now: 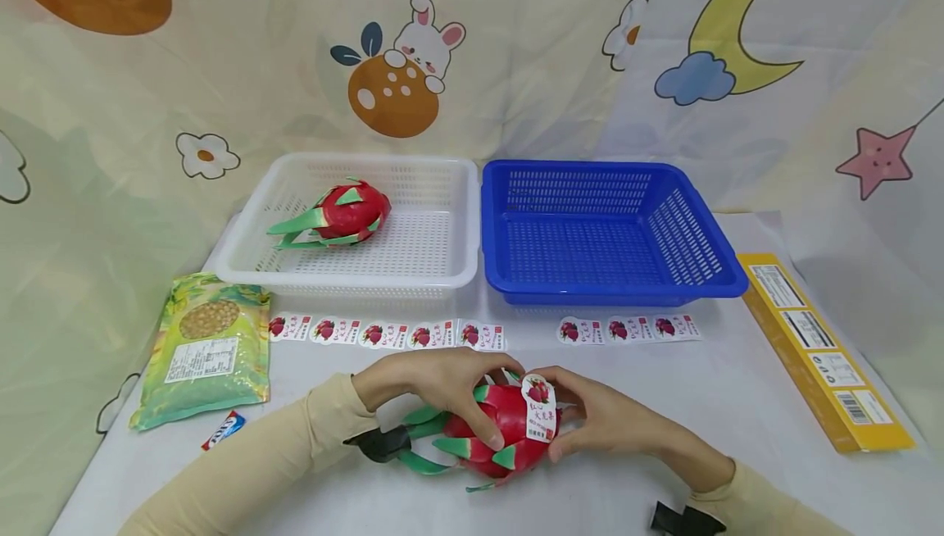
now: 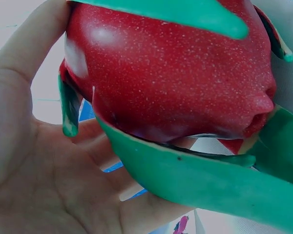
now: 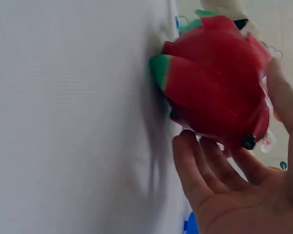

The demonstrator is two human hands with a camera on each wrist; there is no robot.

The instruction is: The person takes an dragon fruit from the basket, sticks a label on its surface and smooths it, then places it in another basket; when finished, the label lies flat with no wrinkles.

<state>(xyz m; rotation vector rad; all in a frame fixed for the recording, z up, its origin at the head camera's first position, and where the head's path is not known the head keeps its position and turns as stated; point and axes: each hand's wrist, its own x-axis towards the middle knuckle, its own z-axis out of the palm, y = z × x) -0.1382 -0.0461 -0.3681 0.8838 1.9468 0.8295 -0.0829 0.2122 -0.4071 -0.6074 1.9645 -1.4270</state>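
Left hand (image 1: 450, 380) and right hand (image 1: 608, 413) both grasp the labelled dragon fruit (image 1: 509, 405), fingers curled round its sides, toward 6 o'clock on the desk (image 1: 575, 495). Risk: sticker (image 1: 540, 421) could crease or peel, given the rounded, scaly skin; fruit might roll if either grip loosens. From it, white basket (image 1: 424, 245) at 11 o'clock, holds second dragon fruit (image 1: 357, 215); blue basket (image 1: 583, 249) at 1 o'clock, slotted floor visible.
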